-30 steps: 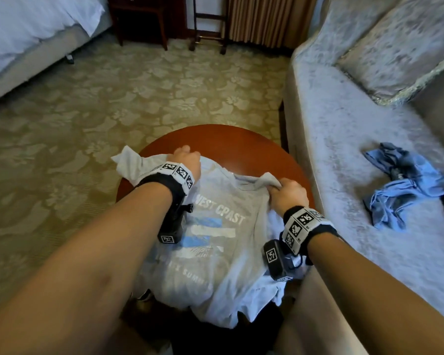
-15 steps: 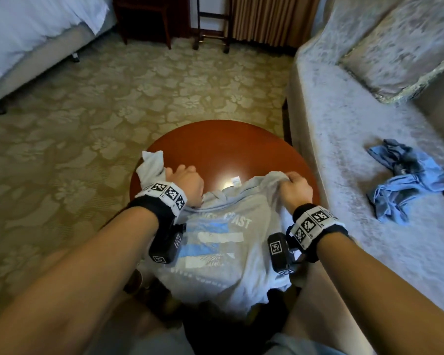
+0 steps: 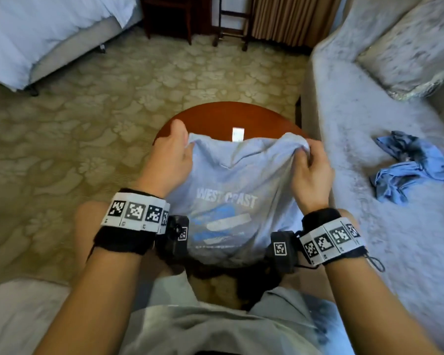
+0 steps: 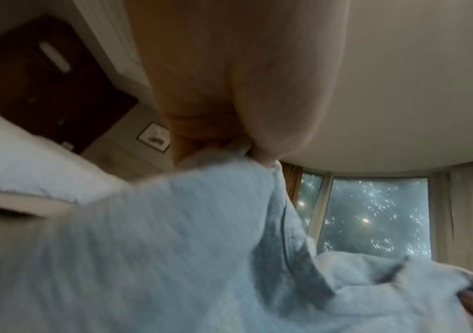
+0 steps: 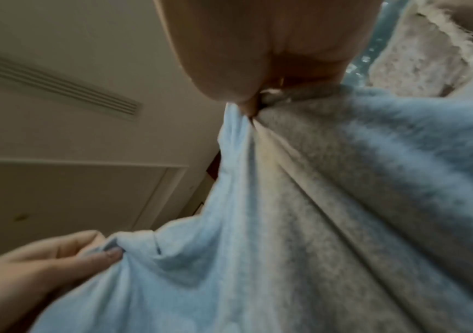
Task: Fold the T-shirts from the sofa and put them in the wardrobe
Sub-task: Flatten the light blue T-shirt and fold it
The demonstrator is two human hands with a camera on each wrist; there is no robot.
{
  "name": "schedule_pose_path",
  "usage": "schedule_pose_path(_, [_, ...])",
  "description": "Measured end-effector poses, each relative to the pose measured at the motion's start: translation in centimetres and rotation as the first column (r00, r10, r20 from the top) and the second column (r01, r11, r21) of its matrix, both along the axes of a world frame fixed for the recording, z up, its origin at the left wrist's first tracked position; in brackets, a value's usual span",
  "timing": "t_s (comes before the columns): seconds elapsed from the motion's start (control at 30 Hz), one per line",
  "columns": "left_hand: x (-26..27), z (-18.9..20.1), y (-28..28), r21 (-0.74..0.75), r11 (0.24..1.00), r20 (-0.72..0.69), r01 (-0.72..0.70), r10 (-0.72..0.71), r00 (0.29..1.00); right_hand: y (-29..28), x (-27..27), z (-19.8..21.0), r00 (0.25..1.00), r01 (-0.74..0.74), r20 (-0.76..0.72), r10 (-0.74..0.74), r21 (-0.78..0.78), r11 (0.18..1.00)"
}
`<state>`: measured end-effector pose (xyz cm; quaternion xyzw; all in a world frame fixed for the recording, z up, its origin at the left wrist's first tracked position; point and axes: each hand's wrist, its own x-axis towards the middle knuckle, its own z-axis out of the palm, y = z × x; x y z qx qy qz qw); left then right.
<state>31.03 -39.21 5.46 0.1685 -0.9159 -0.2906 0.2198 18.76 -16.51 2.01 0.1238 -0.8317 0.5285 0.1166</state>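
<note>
A light grey T-shirt (image 3: 231, 185) printed "WEST COAST" hangs in the air in front of me, print side facing me, its white neck label sticking up. My left hand (image 3: 176, 155) pinches its left shoulder and my right hand (image 3: 309, 162) pinches its right shoulder. The cloth (image 4: 172, 247) fills the left wrist view under my thumb. In the right wrist view the shirt (image 5: 329, 214) is bunched between thumb and fingers, with the other hand (image 5: 44, 261) at lower left. A crumpled blue T-shirt (image 3: 408, 167) lies on the sofa (image 3: 369, 124) to my right.
A round reddish-brown table (image 3: 215, 116) stands just beyond the held shirt, beside the sofa. A cushion (image 3: 408, 47) leans at the sofa's back. A bed (image 3: 49, 29) is at far left, dark wooden furniture (image 3: 169, 14) at the back. Patterned carpet (image 3: 113, 111) lies between.
Both hands have lifted the grey shirt off the table by its shoulders and drawn it toward me. The sleeve that lay out on the left is gone from the table.
</note>
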Motion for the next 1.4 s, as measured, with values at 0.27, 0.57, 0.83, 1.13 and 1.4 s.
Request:
schedule_pose_path(0.27, [2.6,4.0,-2.0,-0.249,0.962,0.098,-0.11,0.138,0.986,2.9,0.8,4.2,0.959,0.271,-0.103,-0.264,0.061,0.961])
schedule_pose_path(0.57, [0.7,4.0,-3.2,-0.377,0.889,0.319,-0.259,0.387,0.865,1.6,-1.4,5.1,0.947,0.316,-0.171,-0.272,0.344,0.884])
schedule_pose_path(0.83, [-0.8,4.3,-0.6,0.445,0.85,0.023,-0.282,0.304,0.952,0.6,-2.3,5.8,0.938,0.331,0.033,-0.346,0.226,0.916])
schedule_pose_path(1.13, [-2.4,-0.8,0.6,0.182,0.977,0.271,-0.108,0.056,0.961,-3.0,-1.2,0.1,0.864,-0.41,0.42,0.279,0.263,0.874])
schedule_pose_path(1.4, [-0.9,-5.4,0.7,0.302,0.953,0.517,-0.007,-0.157,0.842,-4.8,1.5,0.3,0.667,-0.446,0.69,0.282,0.066,0.893])
